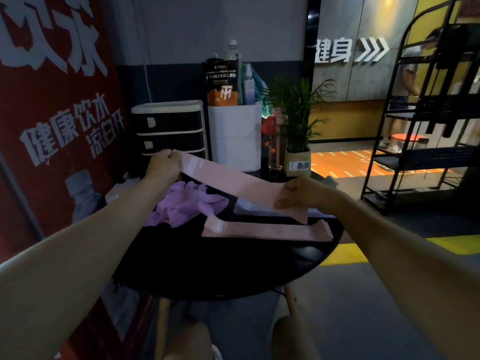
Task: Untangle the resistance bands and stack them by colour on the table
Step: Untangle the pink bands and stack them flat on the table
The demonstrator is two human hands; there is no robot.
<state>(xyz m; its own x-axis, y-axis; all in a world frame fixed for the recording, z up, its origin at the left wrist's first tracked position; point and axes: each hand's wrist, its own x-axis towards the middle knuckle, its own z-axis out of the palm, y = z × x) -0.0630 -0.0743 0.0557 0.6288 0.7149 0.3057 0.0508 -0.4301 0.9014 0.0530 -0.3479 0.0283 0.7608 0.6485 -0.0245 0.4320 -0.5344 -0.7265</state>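
Note:
A pink resistance band [228,178] is stretched flat in the air above the round black table [233,268]. My left hand [162,163] grips its far left end. My right hand [298,194] pinches its right end, which folds down towards the table. Below it, flat pink bands [265,229] lie in a stack near the table's right side. A tangled heap of purple bands [187,203] sits at the table's left. A pale lavender band [254,206] lies flat behind the pink stack, partly hidden by the held band.
Behind the table stand a black-and-white drawer unit [168,126], a white bin [233,136] with bags and bottles on it, and a potted plant [297,152]. A red vending machine [52,126] is at the left, a black metal rack [426,113] at the right.

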